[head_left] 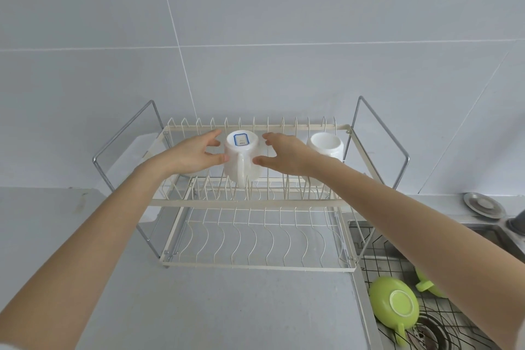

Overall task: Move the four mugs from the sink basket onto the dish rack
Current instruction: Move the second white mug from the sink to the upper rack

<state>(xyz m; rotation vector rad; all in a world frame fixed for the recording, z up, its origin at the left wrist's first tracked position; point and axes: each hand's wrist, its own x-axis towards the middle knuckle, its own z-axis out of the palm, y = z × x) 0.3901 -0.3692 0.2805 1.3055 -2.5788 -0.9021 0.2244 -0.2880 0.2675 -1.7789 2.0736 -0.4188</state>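
Observation:
A white mug [241, 156] stands upside down on the top tier of the cream wire dish rack [247, 203], its labelled base up and its handle facing me. My left hand [193, 155] and my right hand [284, 152] flank it with fingers spread; only the thumb tips sit at its sides. A second white mug [325, 145] stands upside down at the right end of the same tier. In the wire sink basket [377, 261] at the lower right, a green mug [393, 302] lies base up, and another green mug [424, 284] is partly hidden by my right forearm.
The rack stands on a grey counter [227, 307] against a tiled wall, and its lower tier holds nothing. A round metal lid [483, 204] lies behind the sink. The sink drain [431, 329] shows under the basket.

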